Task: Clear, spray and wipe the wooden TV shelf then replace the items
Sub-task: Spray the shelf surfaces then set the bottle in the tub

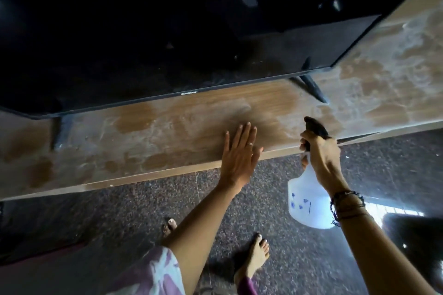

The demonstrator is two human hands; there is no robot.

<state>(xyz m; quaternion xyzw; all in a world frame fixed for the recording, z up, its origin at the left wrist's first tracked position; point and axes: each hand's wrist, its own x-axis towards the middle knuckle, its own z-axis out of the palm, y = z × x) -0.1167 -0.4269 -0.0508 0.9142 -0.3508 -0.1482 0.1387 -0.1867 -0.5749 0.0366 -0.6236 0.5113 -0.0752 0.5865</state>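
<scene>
Across the middle of the frame, head view: wooden shelf [167, 132] runs left to right, surface patchy w/ pale dusty film and darker bare-wood blotches. TV [143, 31] fills the upper half, black screen, standing on the shelf; one dark foot [311, 86] at centre right, another [57, 132] at far left. Left hand [239, 153] lies flat on the shelf near its front edge, fingers spread straight, holding nothing; ring [250, 144] on one finger. Right hand [321, 153] just right of it, closed round the neck of a spray bottle [309, 201]; dark nozzle head [315, 126] points over the shelf, translucent white body w/ blue marks hangs below the shelf edge. Cord bracelets [347, 203] on right wrist. Lower frame: dark speckled floor [287, 258], two bare feet [254, 256], pale purple-patterned garment [153, 275] at bottom centre.
</scene>
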